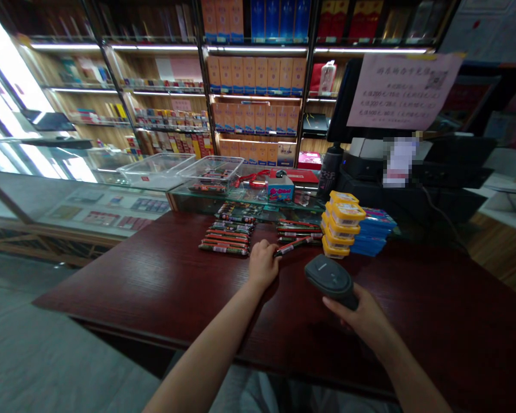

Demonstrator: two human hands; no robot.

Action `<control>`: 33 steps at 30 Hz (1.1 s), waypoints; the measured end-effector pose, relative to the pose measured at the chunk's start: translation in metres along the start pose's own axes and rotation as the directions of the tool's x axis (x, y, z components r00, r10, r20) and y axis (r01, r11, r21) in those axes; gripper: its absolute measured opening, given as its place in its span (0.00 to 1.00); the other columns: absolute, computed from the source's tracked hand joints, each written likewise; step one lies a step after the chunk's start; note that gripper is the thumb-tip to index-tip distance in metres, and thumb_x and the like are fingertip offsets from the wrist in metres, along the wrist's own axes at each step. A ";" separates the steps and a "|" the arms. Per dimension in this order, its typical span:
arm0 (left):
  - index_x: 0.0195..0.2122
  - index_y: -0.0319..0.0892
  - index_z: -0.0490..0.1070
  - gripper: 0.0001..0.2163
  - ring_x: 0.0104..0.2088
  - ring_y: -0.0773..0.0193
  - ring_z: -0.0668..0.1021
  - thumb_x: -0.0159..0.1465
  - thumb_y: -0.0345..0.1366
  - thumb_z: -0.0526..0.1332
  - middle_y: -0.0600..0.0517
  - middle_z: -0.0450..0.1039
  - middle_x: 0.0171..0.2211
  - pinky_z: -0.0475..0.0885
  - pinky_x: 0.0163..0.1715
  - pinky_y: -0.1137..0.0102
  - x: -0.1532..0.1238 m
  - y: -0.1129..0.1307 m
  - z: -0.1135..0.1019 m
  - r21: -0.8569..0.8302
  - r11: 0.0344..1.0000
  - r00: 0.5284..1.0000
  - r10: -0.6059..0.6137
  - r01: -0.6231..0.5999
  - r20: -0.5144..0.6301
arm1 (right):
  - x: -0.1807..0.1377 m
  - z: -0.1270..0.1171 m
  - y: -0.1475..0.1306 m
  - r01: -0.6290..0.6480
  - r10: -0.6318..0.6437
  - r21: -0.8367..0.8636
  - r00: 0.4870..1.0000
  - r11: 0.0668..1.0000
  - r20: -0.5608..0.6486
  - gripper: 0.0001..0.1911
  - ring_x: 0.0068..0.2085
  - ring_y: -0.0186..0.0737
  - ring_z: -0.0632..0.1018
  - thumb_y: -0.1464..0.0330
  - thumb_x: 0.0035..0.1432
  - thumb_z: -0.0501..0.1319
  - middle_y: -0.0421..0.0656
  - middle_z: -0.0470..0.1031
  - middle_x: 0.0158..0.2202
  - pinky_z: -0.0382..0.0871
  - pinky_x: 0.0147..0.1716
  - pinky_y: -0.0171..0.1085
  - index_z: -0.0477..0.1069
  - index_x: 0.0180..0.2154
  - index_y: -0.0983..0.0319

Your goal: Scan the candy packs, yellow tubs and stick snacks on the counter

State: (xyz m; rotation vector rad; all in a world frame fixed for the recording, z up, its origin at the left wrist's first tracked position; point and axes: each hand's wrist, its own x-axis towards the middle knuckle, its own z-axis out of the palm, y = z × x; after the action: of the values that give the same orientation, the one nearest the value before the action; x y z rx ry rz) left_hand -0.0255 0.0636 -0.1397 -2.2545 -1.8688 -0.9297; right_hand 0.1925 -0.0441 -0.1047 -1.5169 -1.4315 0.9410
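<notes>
My right hand (363, 315) is wrapped round the handle of a dark grey barcode scanner (329, 276), held above the near part of the table. With closed fingers, my left hand (264, 264) grips the left end of a slim packaged stick (293, 246), which lies at a slant with its far end by the right-hand row. That row of similar slim packs (298, 226) sits just behind it. Left of my left hand lies another row of slim packs (226, 238), side by side. Yellow-lidded small boxes (341, 226) are stacked behind the scanner.
The dark red wooden table (155, 292) has a glass shelf at its back. Blue packs (372, 232) are piled beside the yellow boxes. Clear plastic trays (215, 172), a small blue carton (280, 189) and a dark bottle (330, 169) stand behind. A monitor (344, 103) rises at right.
</notes>
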 end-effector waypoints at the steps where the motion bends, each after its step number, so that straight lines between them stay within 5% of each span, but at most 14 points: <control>1: 0.40 0.43 0.71 0.09 0.41 0.58 0.68 0.58 0.34 0.61 0.48 0.67 0.37 0.64 0.43 0.65 0.000 0.000 0.000 -0.004 1.000 1.000 0.004 -0.004 -0.005 | 0.001 0.000 0.001 0.030 -0.030 -0.015 1.000 0.999 -0.009 0.19 0.17 0.34 0.68 0.57 0.43 0.63 0.36 0.70 0.18 0.63 0.17 0.34 0.73 0.36 0.62; 7: 0.41 0.44 0.71 0.08 0.41 0.58 0.68 0.60 0.34 0.59 0.49 0.67 0.38 0.64 0.43 0.65 0.000 0.000 -0.003 0.036 0.999 0.999 0.035 -0.036 0.015 | 0.012 -0.001 0.011 0.250 -0.310 -0.377 0.945 0.892 -0.107 0.17 0.35 0.46 0.79 0.58 0.48 0.60 0.44 0.80 0.34 0.69 0.32 0.38 0.74 0.39 0.59; 11: 0.42 0.45 0.72 0.10 0.40 0.58 0.68 0.61 0.32 0.56 0.49 0.68 0.40 0.64 0.42 0.65 0.008 -0.006 -0.013 0.100 0.991 0.995 0.080 -0.085 0.058 | 0.021 -0.001 0.029 0.339 -0.517 -0.644 0.850 0.686 -0.104 0.18 0.37 0.48 0.79 0.61 0.51 0.58 0.46 0.79 0.38 0.69 0.32 0.40 0.71 0.44 0.59; 16: 0.45 0.46 0.72 0.12 0.41 0.59 0.69 0.63 0.32 0.54 0.49 0.70 0.41 0.64 0.43 0.65 0.030 -0.038 -0.041 0.167 0.980 0.994 0.102 -0.105 0.027 | 0.026 0.001 0.046 0.382 -0.643 -0.744 0.762 0.548 -0.083 0.17 0.36 0.46 0.80 0.63 0.53 0.57 0.46 0.79 0.40 0.70 0.31 0.38 0.70 0.44 0.60; 22: 0.45 0.46 0.74 0.14 0.41 0.59 0.71 0.62 0.31 0.54 0.48 0.71 0.43 0.64 0.42 0.67 0.065 -0.108 -0.074 0.260 0.965 0.999 -0.038 0.038 -0.004 | 0.025 0.002 0.046 0.404 -0.659 -0.755 0.750 0.516 -0.050 0.16 0.35 0.46 0.80 0.64 0.53 0.56 0.46 0.79 0.40 0.70 0.30 0.39 0.69 0.44 0.60; 25: 0.46 0.45 0.74 0.15 0.39 0.59 0.71 0.62 0.31 0.53 0.47 0.71 0.41 0.65 0.40 0.67 0.077 -0.137 -0.081 0.330 0.940 0.996 -0.093 0.090 -0.006 | 0.024 0.004 0.044 0.395 -0.614 -0.731 0.788 0.556 -0.042 0.16 0.37 0.45 0.80 0.65 0.54 0.55 0.45 0.79 0.42 0.71 0.31 0.39 0.68 0.45 0.59; 28: 0.45 0.44 0.75 0.15 0.39 0.58 0.71 0.62 0.30 0.52 0.47 0.71 0.40 0.65 0.40 0.67 0.086 -0.155 -0.081 0.371 0.923 0.992 -0.120 0.101 0.029 | 0.022 0.006 0.043 0.363 -0.566 -0.718 0.823 0.594 -0.052 0.15 0.37 0.45 0.80 0.66 0.55 0.54 0.44 0.79 0.42 0.71 0.31 0.40 0.68 0.46 0.57; 33: 0.43 0.43 0.76 0.14 0.40 0.59 0.70 0.61 0.30 0.52 0.46 0.70 0.40 0.66 0.41 0.69 0.094 -0.168 -0.070 0.362 0.922 0.981 -0.176 0.137 0.076 | 0.024 0.007 0.049 0.369 -0.584 -0.730 0.810 0.575 -0.050 0.15 0.39 0.46 0.80 0.66 0.55 0.53 0.45 0.78 0.44 0.72 0.34 0.40 0.68 0.45 0.57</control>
State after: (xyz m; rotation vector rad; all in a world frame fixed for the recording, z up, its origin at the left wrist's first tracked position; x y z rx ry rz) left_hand -0.2001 0.1593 -0.0903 -1.9970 -2.0878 -0.4405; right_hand 0.2066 -0.0203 -0.1520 -1.5271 -1.9497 -0.2200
